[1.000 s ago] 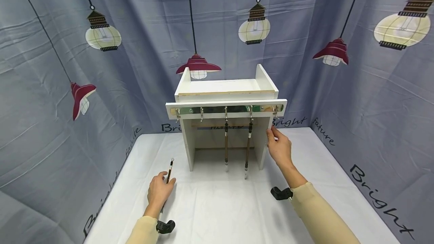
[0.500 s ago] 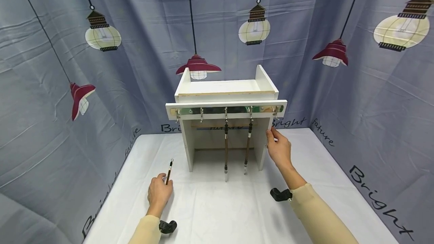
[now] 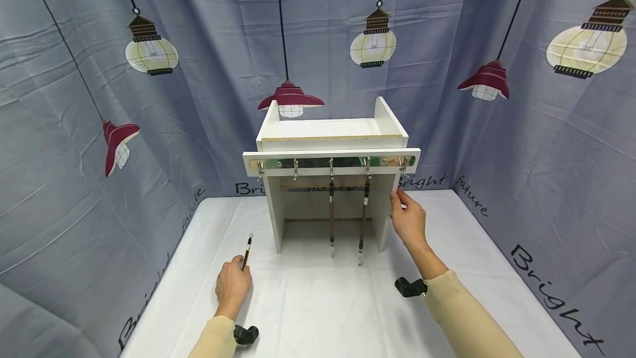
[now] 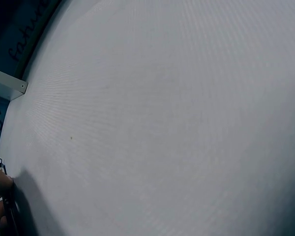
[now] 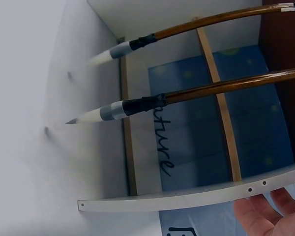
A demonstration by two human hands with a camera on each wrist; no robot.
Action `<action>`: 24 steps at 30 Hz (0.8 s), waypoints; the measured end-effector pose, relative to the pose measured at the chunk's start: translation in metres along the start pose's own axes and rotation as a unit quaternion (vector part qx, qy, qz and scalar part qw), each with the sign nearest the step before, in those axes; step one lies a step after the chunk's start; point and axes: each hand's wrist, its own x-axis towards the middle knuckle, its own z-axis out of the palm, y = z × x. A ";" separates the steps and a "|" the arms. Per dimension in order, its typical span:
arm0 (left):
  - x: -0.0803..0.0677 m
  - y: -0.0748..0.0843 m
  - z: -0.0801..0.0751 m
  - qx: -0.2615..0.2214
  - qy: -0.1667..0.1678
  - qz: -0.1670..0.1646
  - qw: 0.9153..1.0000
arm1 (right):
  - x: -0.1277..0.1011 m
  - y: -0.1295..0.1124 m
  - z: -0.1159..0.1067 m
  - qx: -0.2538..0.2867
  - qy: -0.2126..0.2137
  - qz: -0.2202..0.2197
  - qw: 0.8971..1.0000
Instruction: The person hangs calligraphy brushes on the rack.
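In the head view my left hand (image 3: 233, 287) holds a calligraphy brush (image 3: 247, 251) low over the table. The brush's looped end points away from me, and its bristle end is hidden by the hand. My right hand (image 3: 409, 220) grips the front edge of the right side panel (image 3: 390, 209) of a white wooden rack (image 3: 333, 142). Two more calligraphy brushes hang tips down from hooks on the rack's front rail (image 3: 308, 154): a middle brush (image 3: 331, 209) and a right brush (image 3: 364, 217). Their white tips show in the right wrist view, where fingers (image 5: 255, 216) touch the panel.
Further metal hooks (image 3: 295, 168) on the rail hold nothing. A white cloth (image 3: 318, 314) covers the table. Behind and at both sides hangs a blue-grey curtain (image 3: 223, 59) printed with lamps.
My left hand has shifted slightly left with the brush. The two hanging brushes swing a little back and forth. My right hand stays at the panel.
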 end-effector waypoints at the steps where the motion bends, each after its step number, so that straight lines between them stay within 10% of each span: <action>1: 0.000 0.001 0.000 0.000 -0.001 0.001 1.000 | 0.000 0.000 0.000 -0.001 0.001 0.000 1.000; 24: -0.004 0.006 -0.013 -0.021 0.026 0.019 0.999 | -0.002 0.003 0.000 -0.003 -0.005 0.003 1.000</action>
